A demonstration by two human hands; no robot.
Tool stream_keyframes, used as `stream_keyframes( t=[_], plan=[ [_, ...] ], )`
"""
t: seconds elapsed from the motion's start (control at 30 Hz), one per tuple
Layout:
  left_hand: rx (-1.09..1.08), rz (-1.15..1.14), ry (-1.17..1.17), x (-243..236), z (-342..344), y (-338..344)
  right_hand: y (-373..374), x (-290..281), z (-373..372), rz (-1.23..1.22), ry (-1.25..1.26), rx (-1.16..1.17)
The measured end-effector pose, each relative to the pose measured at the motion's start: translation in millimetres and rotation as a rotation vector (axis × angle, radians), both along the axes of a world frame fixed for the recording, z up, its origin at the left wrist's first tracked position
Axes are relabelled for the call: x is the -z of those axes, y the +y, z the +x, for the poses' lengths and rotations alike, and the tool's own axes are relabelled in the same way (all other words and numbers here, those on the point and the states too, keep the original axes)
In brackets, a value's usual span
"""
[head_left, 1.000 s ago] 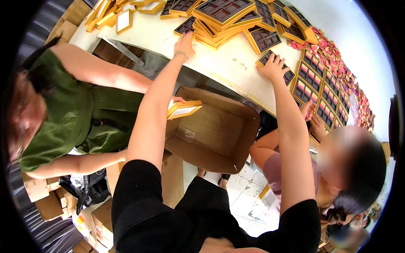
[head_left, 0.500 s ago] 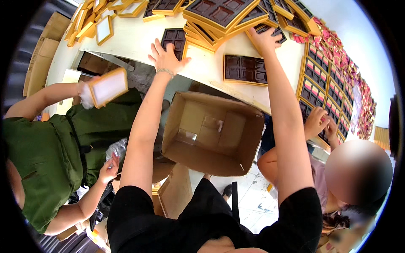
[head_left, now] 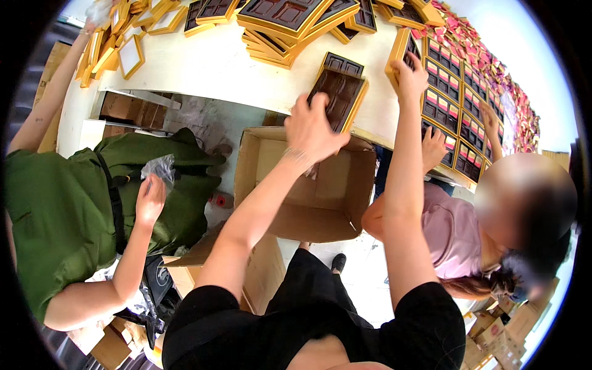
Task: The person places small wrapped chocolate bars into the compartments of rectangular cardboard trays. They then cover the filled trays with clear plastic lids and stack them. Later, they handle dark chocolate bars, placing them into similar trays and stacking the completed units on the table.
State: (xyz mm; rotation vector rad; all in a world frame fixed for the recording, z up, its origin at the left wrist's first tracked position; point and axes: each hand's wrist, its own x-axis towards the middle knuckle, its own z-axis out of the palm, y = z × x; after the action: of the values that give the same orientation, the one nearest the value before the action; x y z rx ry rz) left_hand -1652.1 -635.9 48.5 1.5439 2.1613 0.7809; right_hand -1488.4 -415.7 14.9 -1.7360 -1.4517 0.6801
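My left hand [head_left: 310,128] is closed on the near left edge of a chocolate-brown compartment tray [head_left: 339,95] with gold sides. This tray is tilted at the table's front edge, above the cardboard box. A second brown tray [head_left: 344,63] shows partly from behind it; whether the two touch, I cannot tell. Farther right, my right hand [head_left: 411,80] grips another gold-sided tray [head_left: 401,57], its fingers over the brown face. A stack of similar trays [head_left: 277,24] stands at the far middle of the table.
An open cardboard box [head_left: 296,219] stands below the table edge. At right, a co-worker's hands touch rows of filled trays [head_left: 445,105], with many red and pink pieces [head_left: 459,40] beyond. Gold frames with white panels [head_left: 131,57] are piled left, beside a co-worker in green holding clear plastic [head_left: 159,166].
My left hand has moved right and now grips a tray. My right hand has left the stack and moved right, gripping a tray. The green-clothed co-worker's far arm now reaches toward the frame pile.
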Motion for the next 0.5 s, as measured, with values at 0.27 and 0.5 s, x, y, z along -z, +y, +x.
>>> stream_keyframes(
  t=[0.27,0.5],
  plan=[
    [-0.122,0.044,0.073,65,3,80,-118,-21,-41,0.205,-0.483,-0.527],
    [-0.262,0.165,-1.214,90,-50,90,-87,26,-43,-0.127,0.438,-0.433]
  ],
)
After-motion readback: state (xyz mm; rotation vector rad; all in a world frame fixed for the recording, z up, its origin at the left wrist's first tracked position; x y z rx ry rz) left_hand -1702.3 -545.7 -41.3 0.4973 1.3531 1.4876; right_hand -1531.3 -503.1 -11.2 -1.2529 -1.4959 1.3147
